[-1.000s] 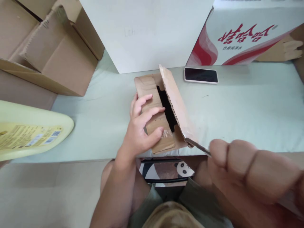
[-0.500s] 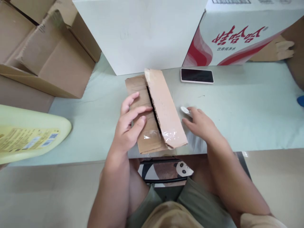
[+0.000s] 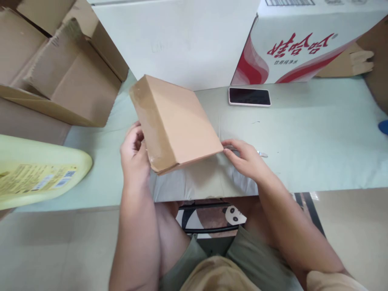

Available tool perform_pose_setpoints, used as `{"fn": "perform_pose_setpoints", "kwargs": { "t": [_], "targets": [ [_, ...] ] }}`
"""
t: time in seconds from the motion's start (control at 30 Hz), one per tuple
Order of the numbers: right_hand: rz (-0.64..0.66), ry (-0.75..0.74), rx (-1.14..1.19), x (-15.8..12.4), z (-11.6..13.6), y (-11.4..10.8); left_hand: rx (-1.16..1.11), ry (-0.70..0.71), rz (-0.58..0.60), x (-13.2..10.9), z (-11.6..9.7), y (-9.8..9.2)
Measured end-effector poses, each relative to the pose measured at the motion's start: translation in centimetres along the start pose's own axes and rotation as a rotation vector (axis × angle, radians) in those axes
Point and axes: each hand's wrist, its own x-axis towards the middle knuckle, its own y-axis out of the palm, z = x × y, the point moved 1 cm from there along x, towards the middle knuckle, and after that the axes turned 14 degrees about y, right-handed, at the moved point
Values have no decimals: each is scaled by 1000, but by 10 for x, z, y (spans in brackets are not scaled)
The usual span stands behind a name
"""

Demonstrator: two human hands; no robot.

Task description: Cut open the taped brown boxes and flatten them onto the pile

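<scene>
A small flat cardboard box (image 3: 188, 121) is tilted up off the table, its plain face towards me and a strip of shiny tape along its left side. My left hand (image 3: 135, 151) is closed around that taped left side, its fingertips partly hidden behind the box. At the lower right corner, the thumb and forefinger of my right hand (image 3: 244, 157) are pinched against the box. A slim shiny object (image 3: 262, 154) sticks out past the right hand, mostly covered by it; its kind is unclear.
A phone (image 3: 249, 97) lies behind my right hand. Along the back stand a white box (image 3: 182, 44) and a red-and-white carton (image 3: 291, 52). Opened cardboard boxes (image 3: 85, 81) and a pale yellow bottle (image 3: 45, 169) are on the left. A blue object (image 3: 383, 127) shows at the right edge.
The cardboard box has been turned over and lifted into a tilt, so its open-seamed side is out of sight. My left hand moved left to its side, my right hand in to its corner.
</scene>
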Motion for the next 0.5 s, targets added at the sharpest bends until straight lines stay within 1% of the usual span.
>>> {"fn": "perform_pose_setpoints", "kwargs": {
  "t": [0.1,0.17,0.27,0.33,0.43,0.5],
  "targets": [
    [51,-107,90,-3,3,2,-118,-165,-141,-3,1,5],
    [76,-163,164,-6,5,4,-201,-218,-139,-6,3,9],
    [94,-143,245,-8,4,6,-280,-259,-99,-10,9,10],
    [90,-116,292,-7,1,9,-292,-259,-57,-11,11,10],
    [80,-142,427,-5,-3,13,-272,-204,16,-13,7,11],
    [66,-182,535,-4,-3,14,-210,-147,73,-12,1,13]
  ]
}}
